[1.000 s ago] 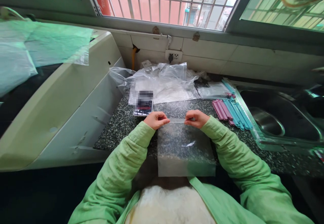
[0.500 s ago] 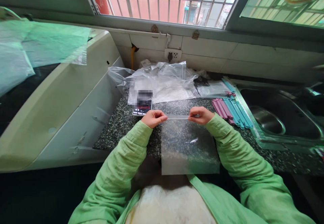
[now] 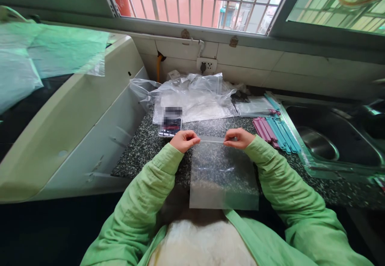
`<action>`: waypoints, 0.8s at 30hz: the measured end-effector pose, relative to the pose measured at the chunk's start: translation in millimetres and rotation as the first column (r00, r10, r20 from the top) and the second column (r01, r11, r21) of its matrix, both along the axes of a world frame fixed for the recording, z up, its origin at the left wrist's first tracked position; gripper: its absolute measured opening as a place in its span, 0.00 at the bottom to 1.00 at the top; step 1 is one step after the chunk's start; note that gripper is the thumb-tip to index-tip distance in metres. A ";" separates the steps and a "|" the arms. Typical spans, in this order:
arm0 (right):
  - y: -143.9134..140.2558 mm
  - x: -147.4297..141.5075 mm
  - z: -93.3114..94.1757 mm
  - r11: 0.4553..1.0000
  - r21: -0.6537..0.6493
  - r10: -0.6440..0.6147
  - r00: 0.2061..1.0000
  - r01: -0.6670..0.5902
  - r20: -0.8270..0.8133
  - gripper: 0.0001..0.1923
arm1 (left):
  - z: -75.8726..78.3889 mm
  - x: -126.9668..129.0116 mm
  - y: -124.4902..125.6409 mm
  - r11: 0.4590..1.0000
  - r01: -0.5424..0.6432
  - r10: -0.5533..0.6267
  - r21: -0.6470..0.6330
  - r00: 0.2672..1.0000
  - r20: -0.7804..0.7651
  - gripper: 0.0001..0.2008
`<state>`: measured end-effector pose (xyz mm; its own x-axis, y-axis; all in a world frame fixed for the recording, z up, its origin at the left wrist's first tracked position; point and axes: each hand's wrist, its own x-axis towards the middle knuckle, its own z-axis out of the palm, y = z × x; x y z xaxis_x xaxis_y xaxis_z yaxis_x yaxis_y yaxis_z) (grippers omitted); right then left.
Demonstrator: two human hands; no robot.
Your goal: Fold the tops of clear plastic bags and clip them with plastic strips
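Observation:
A clear plastic zip bag (image 3: 224, 174) hangs between my hands over the counter's front edge, its zip strip uppermost. My left hand (image 3: 184, 140) pinches the left part of that strip between thumb and fingers. At the right end, my right hand (image 3: 238, 138) is closed on the same strip. The strip runs straight between the two pinches. Just behind my left hand lies a phone (image 3: 171, 126). Pink strips (image 3: 264, 131) and teal strips (image 3: 282, 134) lie to the right of my right hand.
A heap of clear plastic bags (image 3: 195, 97) lies at the back of the speckled counter (image 3: 135, 150). Flat bags (image 3: 255, 106) are beside it. The sink (image 3: 331, 138) is at right, a pale appliance (image 3: 117, 73) at left. A wall socket (image 3: 207, 65) sits below the barred window.
The hanging lower part of the bag has swung slightly to the left. Both hands keep their pinch on the zip strip, with the left shifted a touch to the right.

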<state>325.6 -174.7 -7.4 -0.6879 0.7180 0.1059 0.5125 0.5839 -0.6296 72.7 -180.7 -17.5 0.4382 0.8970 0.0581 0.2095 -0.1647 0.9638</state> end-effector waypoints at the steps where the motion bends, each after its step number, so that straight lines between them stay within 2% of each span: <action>1: -1.6 -1.4 0.4 1.000 -0.019 -0.005 1.000 0.005 0.002 0.13 | -0.1 0.1 0.1 1.000 0.000 0.000 -0.001 1.000 -0.002 0.16; 10: -9.0 -13.8 -2.7 0.996 -0.088 -0.035 0.999 0.032 -0.034 0.16 | -2.1 1.3 0.6 1.000 0.014 -0.014 0.002 1.000 -0.001 0.15; 15: -4.0 -10.6 -5.3 0.999 -0.049 0.004 0.999 -0.006 -0.034 0.17 | -2.9 0.8 0.8 1.000 0.009 -0.009 0.028 1.000 -0.018 0.15; 21: -0.7 -8.8 -3.6 0.995 0.087 0.049 0.999 -0.048 -0.011 0.15 | -4.8 -0.2 1.5 0.996 0.002 0.000 0.086 1.000 -0.018 0.15; 24: 0.1 -8.8 -4.3 0.995 0.093 0.047 0.999 -0.047 0.004 0.14 | -5.9 0.4 1.4 0.996 -0.011 0.013 0.093 1.000 -0.024 0.15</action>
<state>316.8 -174.6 -11.7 -0.7207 0.6723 0.1694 0.4844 0.6630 -0.5707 73.1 -179.3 -23.4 0.4299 0.8934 0.1305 0.2349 -0.2502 0.9393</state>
